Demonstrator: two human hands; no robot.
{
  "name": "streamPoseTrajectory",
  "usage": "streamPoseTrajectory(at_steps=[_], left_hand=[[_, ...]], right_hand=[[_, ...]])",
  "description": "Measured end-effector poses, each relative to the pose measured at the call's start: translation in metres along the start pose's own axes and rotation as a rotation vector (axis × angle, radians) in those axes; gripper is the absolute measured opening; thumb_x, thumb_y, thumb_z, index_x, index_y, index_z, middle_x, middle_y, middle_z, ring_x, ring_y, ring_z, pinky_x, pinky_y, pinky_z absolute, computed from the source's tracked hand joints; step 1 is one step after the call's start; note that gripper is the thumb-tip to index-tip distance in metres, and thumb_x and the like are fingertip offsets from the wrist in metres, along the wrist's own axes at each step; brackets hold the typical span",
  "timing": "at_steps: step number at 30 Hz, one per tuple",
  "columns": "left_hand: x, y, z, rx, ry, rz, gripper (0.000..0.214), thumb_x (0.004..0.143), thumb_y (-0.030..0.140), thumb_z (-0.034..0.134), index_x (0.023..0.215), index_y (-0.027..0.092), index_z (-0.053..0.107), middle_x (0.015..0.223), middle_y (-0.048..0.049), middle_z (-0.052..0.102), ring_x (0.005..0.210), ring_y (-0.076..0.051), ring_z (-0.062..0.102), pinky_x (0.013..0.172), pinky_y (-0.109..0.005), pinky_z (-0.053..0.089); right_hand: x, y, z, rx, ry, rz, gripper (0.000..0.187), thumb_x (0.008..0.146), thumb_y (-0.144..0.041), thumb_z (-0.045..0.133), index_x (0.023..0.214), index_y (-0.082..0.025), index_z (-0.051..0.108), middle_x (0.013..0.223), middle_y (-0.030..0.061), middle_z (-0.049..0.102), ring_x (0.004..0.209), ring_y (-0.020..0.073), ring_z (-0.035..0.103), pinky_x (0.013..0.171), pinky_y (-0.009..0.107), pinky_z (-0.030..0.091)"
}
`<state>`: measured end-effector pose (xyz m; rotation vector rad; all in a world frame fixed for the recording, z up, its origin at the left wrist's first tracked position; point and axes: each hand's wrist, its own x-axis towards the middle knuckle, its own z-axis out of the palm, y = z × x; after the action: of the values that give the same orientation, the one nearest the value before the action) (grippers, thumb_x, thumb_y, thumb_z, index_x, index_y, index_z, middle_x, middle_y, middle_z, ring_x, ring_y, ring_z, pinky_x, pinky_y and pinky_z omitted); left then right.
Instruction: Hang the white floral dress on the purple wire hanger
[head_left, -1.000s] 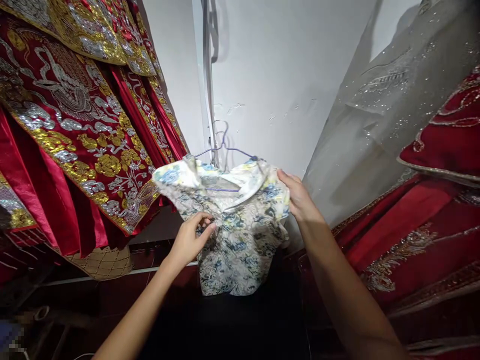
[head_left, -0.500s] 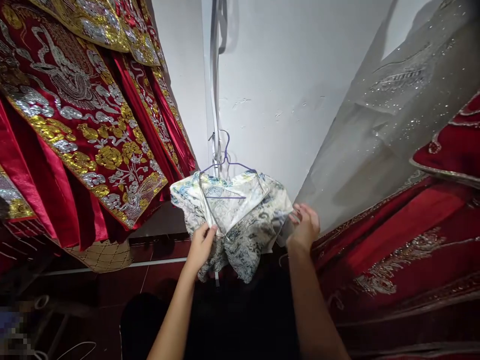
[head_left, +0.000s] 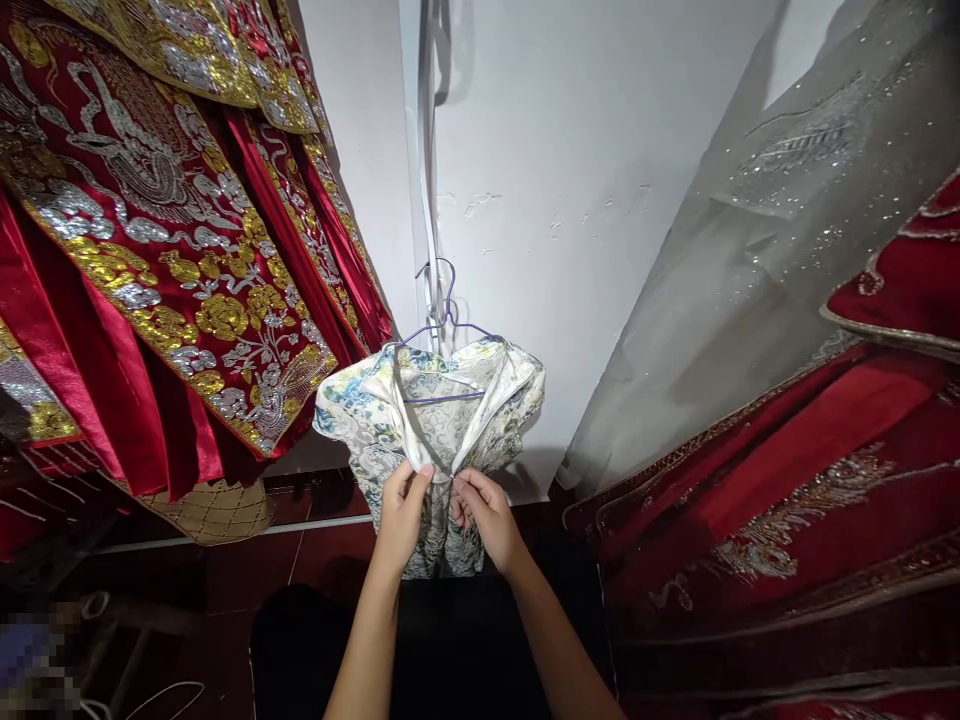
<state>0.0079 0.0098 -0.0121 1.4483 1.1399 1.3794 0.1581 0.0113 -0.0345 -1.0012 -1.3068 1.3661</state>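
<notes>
A short-sleeved floral shirt [head_left: 356, 400] in white, blue and grey hangs on a thin purple hanger [head_left: 450, 310], which hooks near a white upright strip by the wall. Its front opening forms a V, with the hanger's lower bar showing inside. My left hand [head_left: 405, 495] pinches the left front edge at the base of the V. My right hand [head_left: 484, 510] grips the opposite edge close beside it, fingers bent around the cloth. The two hands are a small gap apart, and the lower part of the shirt is partly hidden behind them.
Red garments with gold and silver sequins [head_left: 225, 315] hang at the left. A sheer pale glittering fabric [head_left: 720, 260] and red beaded garments [head_left: 810, 450] fill the right side. Behind the shirt stands a white wall [head_left: 570, 120]. A wooden stool-like frame [head_left: 127, 620] is at lower left.
My right hand has moved left from the shirt's right sleeve to the front edge and taken hold of it. The shirt has shifted slightly left, and its neckline sits more evenly.
</notes>
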Motion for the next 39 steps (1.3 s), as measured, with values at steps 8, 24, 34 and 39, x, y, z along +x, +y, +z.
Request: streamPoseTrajectory(at_steps=[8,24,34,39], left_hand=[[-0.01,-0.018,0.011,0.195,-0.131,0.104,0.011,0.091,0.027,0.053,0.084,0.021,0.056,0.08,-0.0019,0.058,0.08,-0.019,0.056,0.075,-0.028,0.045],[0.037,-0.014,0.023,0.39,-0.323,0.229,0.007,0.084,0.015,0.056,0.084,0.02,0.062,0.076,-0.0023,0.067,0.071,-0.017,0.063,0.068,-0.027,0.046],[0.104,0.115,0.005,0.525,0.012,0.726,0.02,0.099,0.026,0.047,0.091,0.017,0.064,0.089,-0.0063,0.067,0.085,-0.018,0.061,0.079,-0.03,0.045],[0.11,0.109,0.004,0.599,-0.113,0.69,0.015,0.096,0.025,0.053,0.105,0.018,0.062,0.09,-0.0047,0.067,0.082,-0.017,0.061,0.075,-0.029,0.046]], right_hand=[[-0.005,-0.009,0.001,0.005,-0.069,0.071,0.033,0.085,-0.05,0.059,0.062,-0.026,0.058,0.045,-0.0005,0.048,0.041,0.0148,0.037,0.046,0.031,0.028],[0.086,-0.144,-0.012,0.014,0.14,-0.306,0.019,0.08,-0.031,0.058,0.066,-0.017,0.058,0.046,-0.004,0.049,0.039,0.0061,0.039,0.038,0.019,0.023],[0.078,-0.129,-0.01,-0.087,0.187,-0.367,0.022,0.083,-0.034,0.056,0.067,-0.019,0.056,0.044,-0.0053,0.044,0.041,0.0086,0.037,0.043,0.022,0.026],[0.08,-0.126,-0.011,-0.004,0.186,-0.379,0.025,0.082,-0.037,0.058,0.064,-0.02,0.054,0.053,-0.0042,0.043,0.044,0.0083,0.037,0.044,0.023,0.025]])
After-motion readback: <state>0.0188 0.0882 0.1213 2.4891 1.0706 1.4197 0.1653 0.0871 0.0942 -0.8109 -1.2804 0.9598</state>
